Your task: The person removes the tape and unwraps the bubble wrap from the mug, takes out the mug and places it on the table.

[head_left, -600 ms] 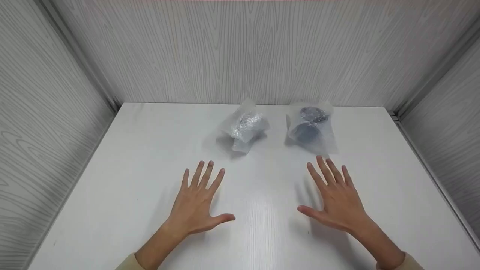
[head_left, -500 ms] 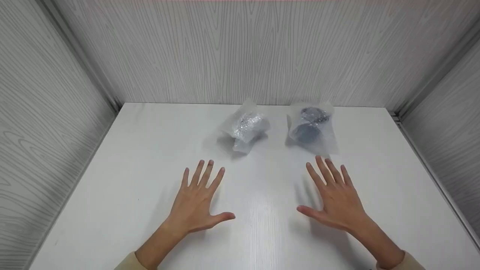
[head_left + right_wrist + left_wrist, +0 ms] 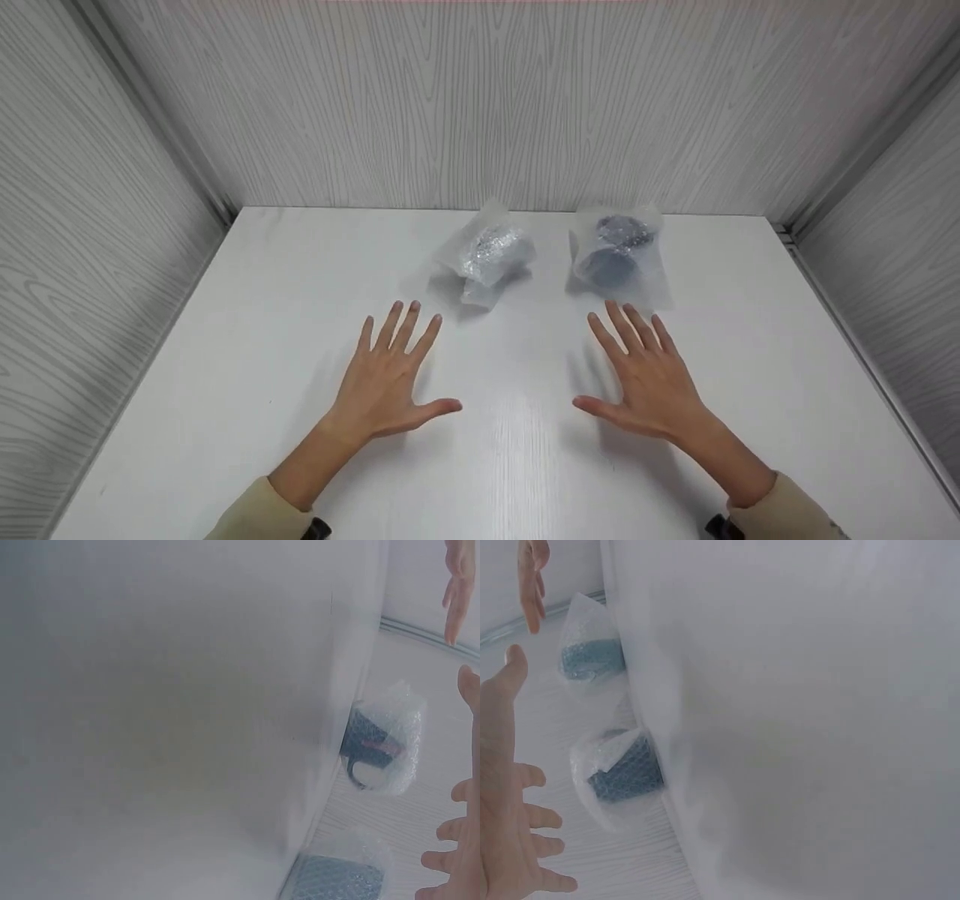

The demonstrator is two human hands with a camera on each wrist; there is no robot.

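Observation:
My left hand hovers palm down over the white table, fingers spread and thumb pointing inward. My right hand mirrors it on the other side, also holding nothing. Beyond them lie two packages in translucent bubble wrap. The left package is crumpled and shiny; in the right wrist view a dark mug with a handle shows through its wrap. Two dark round shapes show through the right package, which lies just past my right fingertips. Seen from the left wrist, its contents look teal.
The white tabletop is bounded by a grey wood-grain back panel, close behind both packages. Similar side panels rise at the left and right. Beige sleeves cover my forearms, with small black pieces beside the cuffs.
Both hands have moved slightly forward toward the packages, the right one also a little leftward. More of the sleeves and the black pieces at the cuffs now show. The packages stay put.

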